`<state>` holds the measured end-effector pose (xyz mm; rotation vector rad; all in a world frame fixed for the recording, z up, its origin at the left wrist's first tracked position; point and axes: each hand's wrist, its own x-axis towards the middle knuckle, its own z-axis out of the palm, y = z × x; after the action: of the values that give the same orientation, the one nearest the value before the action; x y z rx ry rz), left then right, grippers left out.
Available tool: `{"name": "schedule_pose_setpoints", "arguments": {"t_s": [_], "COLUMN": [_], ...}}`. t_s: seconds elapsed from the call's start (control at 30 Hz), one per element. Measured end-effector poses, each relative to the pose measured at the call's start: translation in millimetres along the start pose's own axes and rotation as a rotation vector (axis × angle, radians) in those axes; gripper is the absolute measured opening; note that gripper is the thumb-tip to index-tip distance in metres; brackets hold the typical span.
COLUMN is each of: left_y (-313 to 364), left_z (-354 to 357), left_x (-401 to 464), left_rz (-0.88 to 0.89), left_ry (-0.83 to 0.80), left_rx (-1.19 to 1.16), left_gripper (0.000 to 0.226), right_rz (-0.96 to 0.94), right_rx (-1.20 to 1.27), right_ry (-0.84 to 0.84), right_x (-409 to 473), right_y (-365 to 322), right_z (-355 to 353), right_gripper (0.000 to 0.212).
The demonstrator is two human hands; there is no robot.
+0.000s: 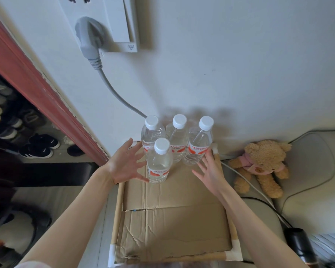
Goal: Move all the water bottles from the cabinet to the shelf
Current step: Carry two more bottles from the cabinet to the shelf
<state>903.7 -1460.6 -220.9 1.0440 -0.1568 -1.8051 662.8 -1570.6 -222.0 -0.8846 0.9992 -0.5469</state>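
Observation:
Several clear water bottles with white caps and red-and-white labels stand upright on a cardboard-covered surface (174, 219) against the white wall. Three stand in a back row: left bottle (151, 132), middle bottle (178, 136), right bottle (199, 144). One front bottle (160, 163) stands closer to me. My left hand (126, 163) is open with fingers spread, just left of the front bottle, fingertips near its base. My right hand (211, 171) is open, beside the right bottle's lower part. Neither hand holds anything.
A grey plug and cable (93, 47) hang from a wall socket above the bottles. A teddy bear (259, 165) lies on a cushion at the right with cables nearby. A red door frame (37, 84) and shoes (37, 146) are at the left.

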Motion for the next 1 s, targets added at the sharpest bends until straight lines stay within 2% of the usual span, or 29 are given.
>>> {"name": "schedule_pose_setpoints", "arguments": {"t_s": [0.03, 0.13, 0.2, 0.37, 0.47, 0.53, 0.63, 0.73, 0.77, 0.87, 1.0], "left_y": [0.1, 1.0, 1.6, 1.6, 1.2, -0.4, -9.2, -29.7, -38.3, -62.5, -83.2], "left_z": [0.6, 3.2, 4.0, 5.2, 6.9, 11.1, 15.7, 10.5, 8.8, 10.3, 20.6], "left_x": [0.5, 1.0, 1.0, -1.6, -4.2, -7.3, -12.2, -14.0, -15.0, -16.5, -19.7], "left_rz": [-0.003, -0.009, -0.013, -0.02, 0.002, 0.027, 0.079, 0.118, 0.134, 0.205, 0.328], "left_ry": [0.0, 0.003, 0.002, 0.011, 0.019, 0.031, 0.122, 0.239, 0.272, 0.312, 0.268], "left_rx": [0.008, 0.034, 0.05, 0.101, 0.151, 0.181, 0.204, 0.124, 0.078, 0.019, 0.175], "left_gripper": [0.052, 0.052, 0.052, 0.05, 0.047, 0.045, 0.04, 0.037, 0.037, 0.037, 0.05], "right_rz": [-0.002, -0.014, -0.01, -0.012, -0.014, -0.021, -0.026, 0.041, 0.085, 0.146, 0.094], "right_rx": [0.001, -0.019, -0.028, -0.044, -0.053, -0.038, -0.004, 0.015, -0.002, -0.152, -0.252], "right_ry": [-0.002, -0.023, -0.027, -0.044, -0.017, -0.015, 0.047, 0.161, 0.147, -0.037, -0.218], "right_x": [2.9, 11.6, 15.1, 14.3, 15.2, 14.5, 7.2, -6.2, -12.5, -30.3, -38.6], "right_y": [1.9, 7.6, 9.1, 9.1, 12.3, 13.5, 11.8, 21.3, 28.0, 45.3, 51.7], "right_z": [-4.0, -15.4, -17.9, -17.7, -18.1, -16.8, -8.9, -4.3, -1.6, 14.2, 46.9], "right_gripper": [0.015, 0.058, 0.066, 0.053, 0.069, 0.07, 0.062, 0.055, 0.052, 0.049, 0.049]}}
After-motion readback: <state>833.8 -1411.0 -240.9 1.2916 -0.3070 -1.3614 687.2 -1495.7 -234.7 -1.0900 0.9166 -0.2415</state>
